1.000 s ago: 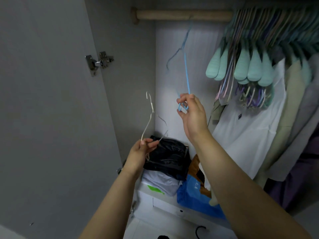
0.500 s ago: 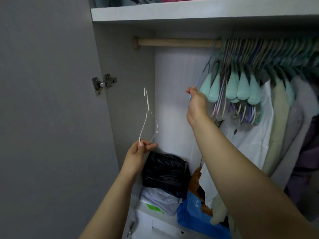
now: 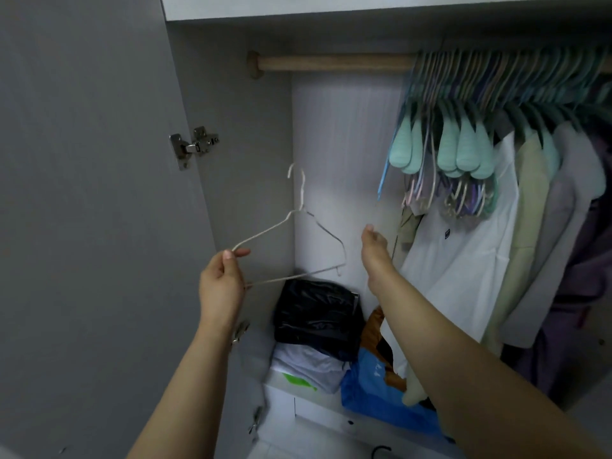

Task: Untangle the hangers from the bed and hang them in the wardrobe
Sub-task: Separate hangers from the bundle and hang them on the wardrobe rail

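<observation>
Since a moment ago my right hand (image 3: 373, 241) has let go of the blue hanger (image 3: 384, 175) and dropped away from the rail (image 3: 334, 62); that hanger now hangs at the left end of the bunch of hangers (image 3: 463, 150), its lower tip just above my hand. My right fingers are loosely curled and hold nothing.

My left hand (image 3: 221, 286) has swung the white hanger (image 3: 298, 233) round, so it now lies broadside to me instead of edge-on. I pinch its left corner between thumb and fingers, with the hook up and the right shoulder reaching toward the back wall of the wardrobe (image 3: 231, 193). It touches nothing else and sits well below the rail, left of the hung hangers.

On the rail, mint-padded and thin coloured hangers crowd the right side, with a white shirt (image 3: 463, 260) and pale jackets (image 3: 546, 243) under them. The rail's left stretch is bare wood.

Below, a black bundle (image 3: 314, 313) sits on folded white cloth (image 3: 304, 362), beside a blue bag (image 3: 381, 392). The open door (image 3: 82, 226) is at my left, its hinge (image 3: 193, 145) by the frame.
</observation>
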`<state>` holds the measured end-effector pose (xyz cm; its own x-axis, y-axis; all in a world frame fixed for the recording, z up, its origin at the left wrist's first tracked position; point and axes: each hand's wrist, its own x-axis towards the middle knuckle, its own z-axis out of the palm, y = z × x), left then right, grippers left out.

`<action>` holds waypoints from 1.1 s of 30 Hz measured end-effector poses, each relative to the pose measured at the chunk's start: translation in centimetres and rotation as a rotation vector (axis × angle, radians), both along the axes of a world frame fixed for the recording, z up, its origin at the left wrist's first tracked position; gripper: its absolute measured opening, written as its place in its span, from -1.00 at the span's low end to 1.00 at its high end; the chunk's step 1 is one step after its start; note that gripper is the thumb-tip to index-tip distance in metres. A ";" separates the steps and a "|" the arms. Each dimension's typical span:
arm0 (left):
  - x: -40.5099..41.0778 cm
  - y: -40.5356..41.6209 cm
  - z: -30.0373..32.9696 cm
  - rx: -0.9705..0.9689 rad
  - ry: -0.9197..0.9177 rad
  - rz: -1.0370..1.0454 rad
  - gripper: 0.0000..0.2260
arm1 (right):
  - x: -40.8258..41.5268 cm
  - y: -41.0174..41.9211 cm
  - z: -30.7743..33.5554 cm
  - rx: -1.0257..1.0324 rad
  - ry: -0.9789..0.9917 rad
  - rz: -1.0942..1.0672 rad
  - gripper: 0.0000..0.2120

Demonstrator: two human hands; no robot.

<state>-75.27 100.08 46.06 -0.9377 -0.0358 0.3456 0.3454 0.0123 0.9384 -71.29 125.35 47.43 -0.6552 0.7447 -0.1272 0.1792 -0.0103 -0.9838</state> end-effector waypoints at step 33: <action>-1.8 1.5 -1.7 -0.287 -0.273 -0.247 -0.69 | -2.7 -0.2 15.9 0.126 0.389 -0.062 -0.50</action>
